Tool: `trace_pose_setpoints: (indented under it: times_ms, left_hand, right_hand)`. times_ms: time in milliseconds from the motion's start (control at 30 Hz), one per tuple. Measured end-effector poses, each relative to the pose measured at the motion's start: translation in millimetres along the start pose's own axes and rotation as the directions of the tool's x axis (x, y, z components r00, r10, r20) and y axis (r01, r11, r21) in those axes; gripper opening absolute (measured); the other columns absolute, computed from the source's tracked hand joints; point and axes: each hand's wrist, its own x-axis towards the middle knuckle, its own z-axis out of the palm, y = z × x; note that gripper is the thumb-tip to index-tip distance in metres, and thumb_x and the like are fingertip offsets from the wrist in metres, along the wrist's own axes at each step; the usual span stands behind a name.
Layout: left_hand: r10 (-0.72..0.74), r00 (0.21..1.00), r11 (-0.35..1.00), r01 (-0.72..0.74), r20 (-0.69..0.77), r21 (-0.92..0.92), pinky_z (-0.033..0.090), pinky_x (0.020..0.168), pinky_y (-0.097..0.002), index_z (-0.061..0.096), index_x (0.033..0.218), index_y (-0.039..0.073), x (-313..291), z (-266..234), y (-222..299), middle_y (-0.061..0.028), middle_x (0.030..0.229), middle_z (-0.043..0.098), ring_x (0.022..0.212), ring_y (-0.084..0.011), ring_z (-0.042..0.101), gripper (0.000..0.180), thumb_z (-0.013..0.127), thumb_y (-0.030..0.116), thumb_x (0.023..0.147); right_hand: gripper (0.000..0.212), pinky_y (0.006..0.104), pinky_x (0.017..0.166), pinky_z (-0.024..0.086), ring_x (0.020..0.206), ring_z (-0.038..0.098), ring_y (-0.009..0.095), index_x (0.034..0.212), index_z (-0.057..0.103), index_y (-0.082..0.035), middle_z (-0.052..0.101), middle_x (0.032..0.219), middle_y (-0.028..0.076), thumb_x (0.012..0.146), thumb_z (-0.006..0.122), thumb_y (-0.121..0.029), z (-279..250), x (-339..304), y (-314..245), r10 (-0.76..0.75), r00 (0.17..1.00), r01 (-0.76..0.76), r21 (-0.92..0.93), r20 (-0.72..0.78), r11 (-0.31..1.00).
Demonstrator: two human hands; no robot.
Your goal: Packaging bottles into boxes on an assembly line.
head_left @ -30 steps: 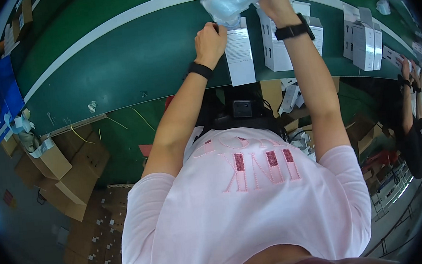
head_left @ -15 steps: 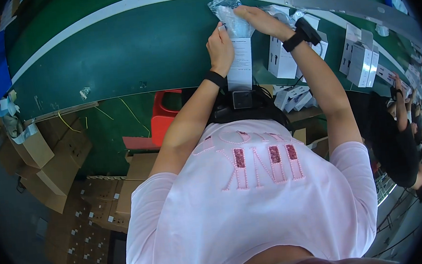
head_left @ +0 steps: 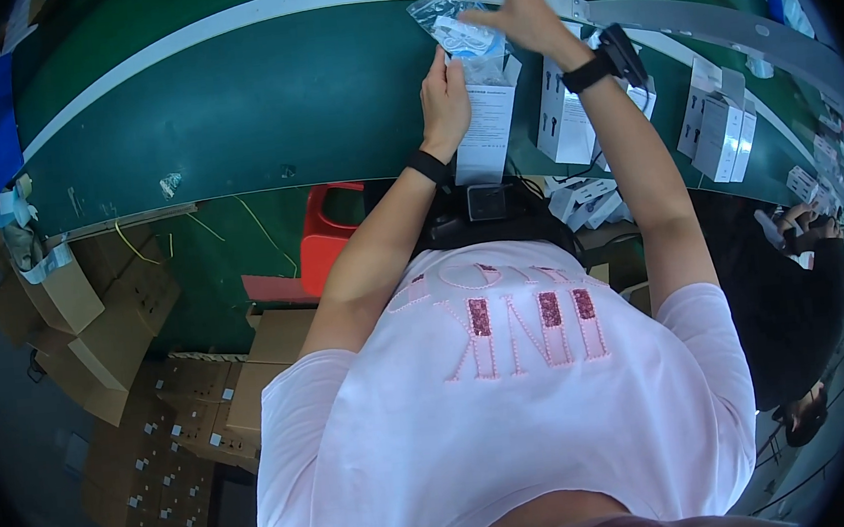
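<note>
My left hand (head_left: 446, 109) is closed along the left side of a tall white printed box (head_left: 486, 132), near its far end. The box lies at the near edge of the green table, with a flap raised at its far end. A clear plastic bag (head_left: 462, 34) with a coiled white cable inside lies at that end, partly overlapping the box opening. Above the bag, my right hand (head_left: 516, 12) hovers with fingers spread, holding nothing. Whether its thumb touches the bag is hard to tell. Both wrists wear black bands.
To the right stand white boxes (head_left: 562, 116) with plastic bags behind them, then another group of white boxes (head_left: 719, 127). More small white boxes (head_left: 587, 199) lie below the table edge. A red stool (head_left: 324, 237) and cardboard cartons (head_left: 188, 404) are at left. A co-worker in black (head_left: 777, 303) is at right.
My right hand has lifted off the bag and opened, uncovering the white cable. The box has tilted slightly, and its flap now shows. The co-worker at right has shifted position.
</note>
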Motion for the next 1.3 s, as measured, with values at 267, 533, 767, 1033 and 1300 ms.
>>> trace_pose_setpoints:
  times_ms: [267,533,767,1033,1300]
  left_hand:
    - [0.489,0.856,0.868,-0.496,-0.168,0.000,0.045,0.088,-0.0407,0.039,0.137,-0.008,-16,-36,52,-0.0261,0.112,0.058,0.097,-0.0391,0.057,0.050,0.044,0.012,0.092]
    - [0.722,0.686,0.692,-0.714,-0.089,0.105,0.042,0.094,-0.0410,0.042,0.136,-0.006,-13,-50,34,-0.0230,0.117,0.057,0.109,-0.0382,0.053,0.050,0.049,0.010,0.089]
    - [0.329,0.944,0.944,-0.328,0.019,-0.045,0.044,0.093,-0.0394,0.064,0.112,0.006,3,-63,31,-0.0140,0.113,0.061,0.107,-0.0320,0.055,0.027,0.055,0.012,0.087]
    - [0.332,0.943,0.935,-0.326,0.021,-0.142,0.042,0.095,-0.0382,0.057,0.122,0.005,3,-46,32,-0.0141,0.122,0.054,0.110,-0.0319,0.053,0.033,0.054,0.018,0.092]
    - [0.385,0.840,0.922,-0.328,0.382,-0.208,0.023,0.113,-0.0368,0.027,0.148,0.005,-7,-65,19,-0.0170,0.148,0.034,0.137,-0.0330,0.029,0.058,0.038,0.021,0.094]
  right_hand:
    - [0.018,0.0304,0.069,0.050,0.081,0.060,0.023,0.102,0.065,-0.002,0.062,0.098,0.008,0.085,0.067,-0.008,-61,-31,-95,-0.235,0.968,0.225,0.115,0.092,0.968]
    - [0.023,0.0328,0.075,0.052,0.089,0.063,0.027,0.103,0.058,-0.004,0.063,0.103,0.011,0.083,0.069,-0.012,-50,-42,-116,-0.230,0.952,0.241,-0.036,0.200,0.970]
    - [0.030,0.0297,0.071,0.053,0.083,0.067,0.022,0.110,0.063,-0.004,0.067,0.099,0.010,0.083,0.072,-0.015,-47,-54,-104,-0.107,0.981,0.099,-0.057,-0.160,0.993]
    - [0.021,0.0300,0.060,0.049,0.062,0.064,0.021,0.097,0.065,0.002,0.065,0.074,0.013,0.081,0.072,-0.010,-36,-75,-147,0.187,0.982,-0.188,0.037,0.032,0.982]
    - [0.019,0.0379,0.062,0.049,0.074,0.063,0.034,0.092,0.062,0.003,0.062,0.083,0.020,0.079,0.070,-0.008,-23,-92,-123,-0.084,0.994,0.071,-0.177,-0.072,0.982]
